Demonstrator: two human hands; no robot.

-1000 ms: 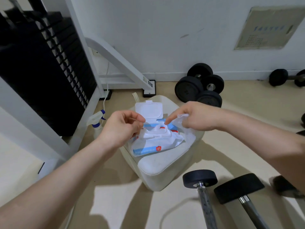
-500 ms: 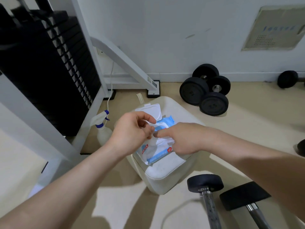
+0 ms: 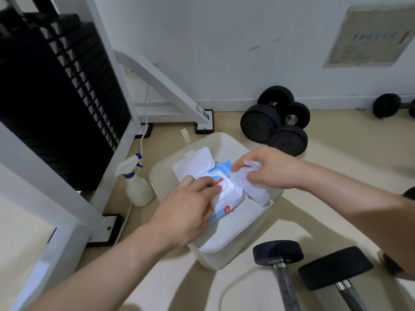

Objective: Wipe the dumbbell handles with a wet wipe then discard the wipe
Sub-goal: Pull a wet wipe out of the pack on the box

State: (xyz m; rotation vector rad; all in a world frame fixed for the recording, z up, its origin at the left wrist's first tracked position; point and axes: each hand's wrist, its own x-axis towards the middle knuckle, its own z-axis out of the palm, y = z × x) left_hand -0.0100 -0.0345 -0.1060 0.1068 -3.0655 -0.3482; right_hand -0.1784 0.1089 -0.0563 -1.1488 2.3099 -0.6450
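Two hands work at a blue-and-white soft plastic wipe pack (image 3: 226, 199), lid open, on a cream padded seat (image 3: 224, 249): left hand (image 3: 186, 212) fingers (image 3: 207, 184) curl onto its seal, apparently pinching it, while right hand (image 3: 274, 169) fingers (image 3: 241, 163), just right, pinch a white wet wipe (image 3: 251, 189). Pinning the pack while drawing the sheet clear should stop it lifting. Black-ended, steel-handled dumbbells (image 3: 286, 286) lie on the floor below the right fingers, awaiting wiping.

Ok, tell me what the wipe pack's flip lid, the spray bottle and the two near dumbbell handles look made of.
Flip lid: rigid white plastic, smooth, moulded rim. Spray bottle: translucent white plastic, matte, blue-and-white trigger. Dumbbell handles: probably metal; one dark and textured, perhaps knurled, the other with a shiny collar.
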